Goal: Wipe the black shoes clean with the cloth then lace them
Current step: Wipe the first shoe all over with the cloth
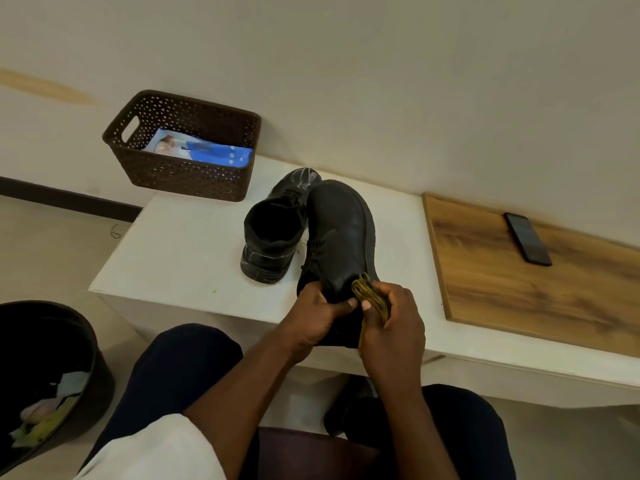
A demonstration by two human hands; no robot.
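White tabletop (194, 244) is bearing both shoes while my left hand (318, 317) is gripping the near shoe (341, 237) at its heel and my right hand (393, 323) is clutching the cloth (369, 292); I'm judging firm, short strokes best, bracing it steady.

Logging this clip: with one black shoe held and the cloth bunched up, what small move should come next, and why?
Probably draw the folded olive cloth in the right hand forward along the held black leather shoe; the left hand already steadies its heel end.
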